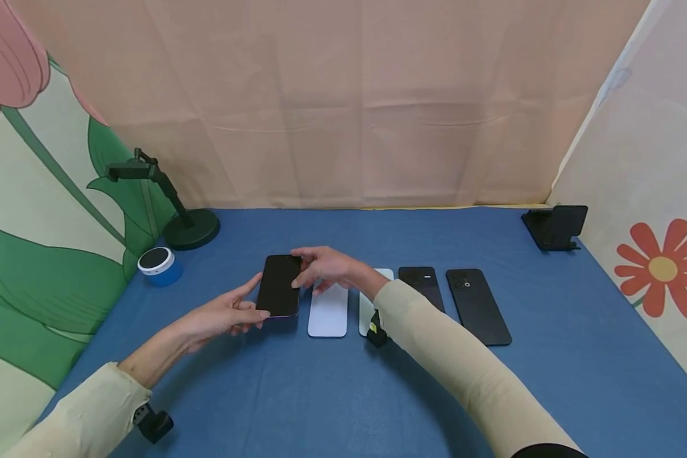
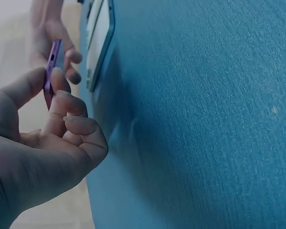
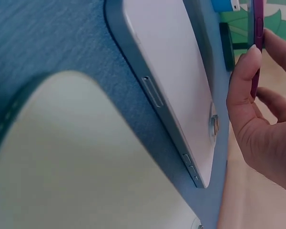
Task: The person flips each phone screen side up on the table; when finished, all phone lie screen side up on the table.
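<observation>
Both hands hold one smartphone point(image 1: 278, 286) with a dark screen turned up and a purple edge. My left hand point(image 1: 229, 313) pinches its near left corner between thumb and fingers, while my right hand point(image 1: 332, 267) grips the far right side. In the left wrist view the purple edge of the phone point(image 2: 51, 71) shows above the blue table, thumb on one face and a finger on the other. The right wrist view has my right hand point(image 3: 262, 105) with its thumb on the phone's screen side and fingers behind. A white phone point(image 1: 328, 313) lies just right of it, back up.
Right of the white phone lie a pale green phone point(image 1: 366, 312), partly under the right arm, and two black phones point(image 1: 420, 283) point(image 1: 479, 306). A dark green stand point(image 1: 191, 229) and a blue-white round container point(image 1: 161, 266) are at left. A black phone stand point(image 1: 555, 228) sits back right.
</observation>
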Demonstrator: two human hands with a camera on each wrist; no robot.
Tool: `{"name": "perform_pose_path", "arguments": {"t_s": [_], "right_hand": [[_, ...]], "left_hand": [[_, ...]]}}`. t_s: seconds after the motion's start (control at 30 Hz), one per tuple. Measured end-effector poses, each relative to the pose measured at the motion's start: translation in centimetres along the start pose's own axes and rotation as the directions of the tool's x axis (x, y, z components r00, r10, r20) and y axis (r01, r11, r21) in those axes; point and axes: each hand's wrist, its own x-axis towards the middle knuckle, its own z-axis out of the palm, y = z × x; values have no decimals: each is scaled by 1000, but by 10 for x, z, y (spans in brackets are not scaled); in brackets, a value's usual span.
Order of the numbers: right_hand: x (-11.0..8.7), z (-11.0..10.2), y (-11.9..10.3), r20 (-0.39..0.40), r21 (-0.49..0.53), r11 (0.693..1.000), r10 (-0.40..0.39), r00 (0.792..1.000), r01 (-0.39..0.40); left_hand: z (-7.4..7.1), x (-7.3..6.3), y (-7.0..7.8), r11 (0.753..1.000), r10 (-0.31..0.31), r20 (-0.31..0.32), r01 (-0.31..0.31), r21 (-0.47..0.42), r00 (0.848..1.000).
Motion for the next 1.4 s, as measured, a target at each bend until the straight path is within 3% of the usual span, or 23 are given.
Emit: {"name": "perform_pose_path", "arguments": {"t_s": [0.23,0.67,0.87,1.13,1.3,1.4], "right_hand": [[-1,4,1,10,-41,999,19,1000,-19],[0,13,3,-11,-77,993,88,996,-89],[-1,17,-2,-17,-130,985,114,993,-116],[1,22,-4,-37,-195,972,125,991,-130],[-1,24,-8,-39,-265,955,126,991,-132],[-2,25,-10,-46,-313,941,120,992,-128]], "left_hand": [[-3,2,-5,1000,-20,48,20,3,999],[-7,9,-16,994,-51,81,43,103,995],[-5,11,-15,984,-90,77,77,161,993],[-2,11,-14,977,-79,89,60,205,993],[-2,13,-14,961,-66,70,44,273,995],[-1,12,-13,930,-42,37,26,366,998]]}}
